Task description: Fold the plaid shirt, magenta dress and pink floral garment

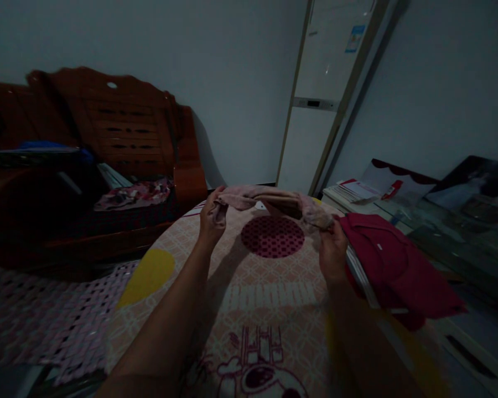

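A pale pink piece of cloth [253,194], perhaps a small garment, stretches between my two hands above the far part of the covered table. My left hand [211,221] is closed on its left end, where a fold hangs down. At the other end, my right hand [332,249] grips a bunched, lighter patch of the fabric. The middle of the cloth sags open and shows a brownish inner side. Beneath it lies the patterned tablecloth [269,271] with a dark red dotted oval. The exact kind of garment cannot be made out in the dim light.
A red bag [398,262] lies at the table's right edge, beside a cabinet with papers [352,190] and a glass top. To the left stands a carved wooden bench [124,127] holding fabric items. A tall white air conditioner [311,132] stands at the back wall.
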### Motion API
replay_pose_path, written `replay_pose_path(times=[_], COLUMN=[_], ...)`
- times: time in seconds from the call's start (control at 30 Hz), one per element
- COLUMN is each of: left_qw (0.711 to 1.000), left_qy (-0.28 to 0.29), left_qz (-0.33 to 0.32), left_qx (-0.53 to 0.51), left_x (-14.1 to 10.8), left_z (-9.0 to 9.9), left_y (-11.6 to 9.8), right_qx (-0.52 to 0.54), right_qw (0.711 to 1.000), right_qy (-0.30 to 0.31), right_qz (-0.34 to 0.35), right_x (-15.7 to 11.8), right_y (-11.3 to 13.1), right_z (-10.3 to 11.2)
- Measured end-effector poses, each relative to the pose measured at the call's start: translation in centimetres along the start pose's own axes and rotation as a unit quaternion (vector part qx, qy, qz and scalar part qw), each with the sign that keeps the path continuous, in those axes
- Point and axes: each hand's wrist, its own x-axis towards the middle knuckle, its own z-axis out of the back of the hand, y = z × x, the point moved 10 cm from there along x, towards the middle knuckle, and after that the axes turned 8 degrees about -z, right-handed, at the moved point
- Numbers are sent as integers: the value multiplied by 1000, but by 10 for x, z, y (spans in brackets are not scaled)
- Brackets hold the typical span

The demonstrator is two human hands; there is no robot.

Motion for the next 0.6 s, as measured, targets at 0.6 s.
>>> replay_pose_path(times=[0.6], left_qw=[948], left_qy=[253], left_qz=[189], left_qx=[-31], left_x=[-43], left_z=[3], left_y=[64], right_qx=[-147], right_qw=[896], right_qy=[172], right_qz=[-382], right_x=[-21], right_y=[-75], right_z=[19])
